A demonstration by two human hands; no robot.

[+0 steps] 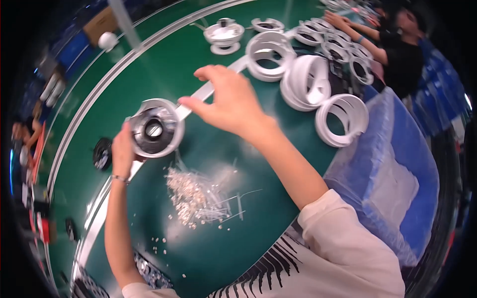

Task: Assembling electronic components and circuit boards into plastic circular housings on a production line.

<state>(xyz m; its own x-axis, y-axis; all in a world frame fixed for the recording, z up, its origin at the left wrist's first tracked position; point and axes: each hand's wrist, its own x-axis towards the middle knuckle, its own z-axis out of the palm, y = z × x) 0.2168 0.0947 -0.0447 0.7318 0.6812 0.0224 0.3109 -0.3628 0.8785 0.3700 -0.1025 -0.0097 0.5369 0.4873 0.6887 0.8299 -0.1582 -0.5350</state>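
At the left, my left hand [122, 150] grips the side of a white round housing [178, 133]. The housing has a shiny dark inner cone with a black ring at its centre, and its opening faces me. My right hand [231, 103] is in the air to the right of it, with thumb and fingers spread and nothing between them. Behind the left hand, a black round part [102, 153] lies on the green table. Below the housing is a pile of small whitish pieces [186, 198] with thin clear strips [218, 208].
Large white rings [342, 120] and a white cup-shaped part [305, 82] stand at the right. A white assembly [223, 37] sits farther back. A blue bin lined with clear plastic [397, 198] is at my right. A co-worker [405, 54] reaches in at the far right.
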